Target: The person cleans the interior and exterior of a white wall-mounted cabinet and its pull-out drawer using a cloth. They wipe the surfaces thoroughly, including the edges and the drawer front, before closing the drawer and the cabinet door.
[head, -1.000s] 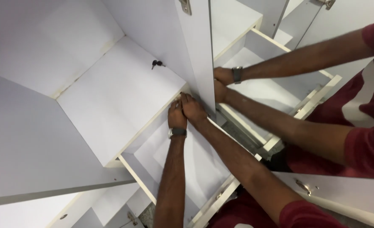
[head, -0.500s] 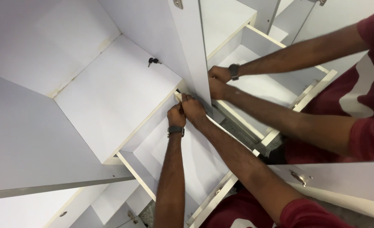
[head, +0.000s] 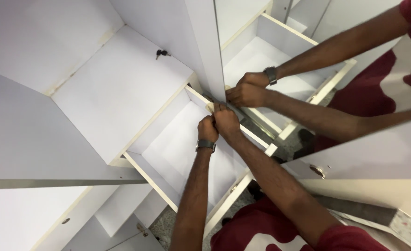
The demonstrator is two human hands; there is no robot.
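While both fists, the left hand (head: 207, 130) and right hand (head: 226, 122), clench the drawer (head: 177, 148) wall's corner (beside a mirror), steady even pressure seems wise.

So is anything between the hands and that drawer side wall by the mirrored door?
Nothing visible. The left hand and right hand are already curled closed at the far end of the drawer side wall, right beside the mirrored door. What the grip closes on is hidden by the fingers.

Smooth matt white laminated board drawer (head: 177, 144); metal slide rail (head: 256, 124).
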